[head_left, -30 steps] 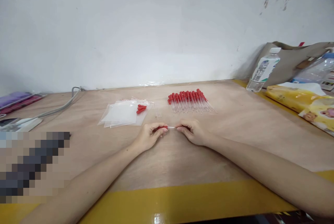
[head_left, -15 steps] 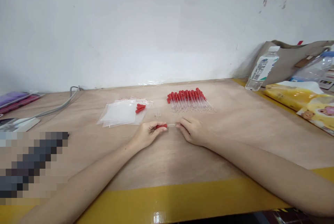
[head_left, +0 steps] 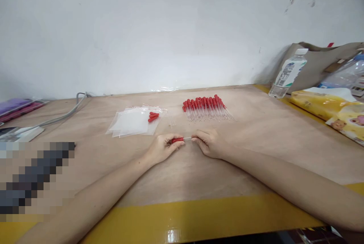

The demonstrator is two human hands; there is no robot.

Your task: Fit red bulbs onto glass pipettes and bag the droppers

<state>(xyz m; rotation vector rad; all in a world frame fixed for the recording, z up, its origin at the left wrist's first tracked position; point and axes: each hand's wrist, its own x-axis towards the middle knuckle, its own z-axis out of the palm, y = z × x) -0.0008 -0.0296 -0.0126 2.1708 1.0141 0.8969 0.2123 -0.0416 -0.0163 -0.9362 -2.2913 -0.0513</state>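
My left hand (head_left: 166,148) pinches a red rubber bulb (head_left: 178,139) between thumb and fingers. Out of the bulb runs a clear glass dropper tube (head_left: 187,138), and my right hand (head_left: 207,143) is closed on its other end. The tip under my right fingers is hidden. Behind my hands lies a row of droppers with red bulbs (head_left: 203,104), their clear tubes towards me. Several loose red bulbs (head_left: 153,116) rest on clear plastic bags (head_left: 129,122) to the left. A few bare glass tubes (head_left: 172,119) lie between the bags and the row.
A plastic bottle (head_left: 288,73), a grey bag (head_left: 309,69) and a yellow packet (head_left: 321,104) stand at the right. A grey cable (head_left: 68,115) crosses the left side near purple packets (head_left: 17,107). Yellow tape (head_left: 176,217) edges the brown-covered table.
The red bulb and tube have shifted slightly to the right with my left hand. Less bare tube shows between my hands. The view has moved a little.
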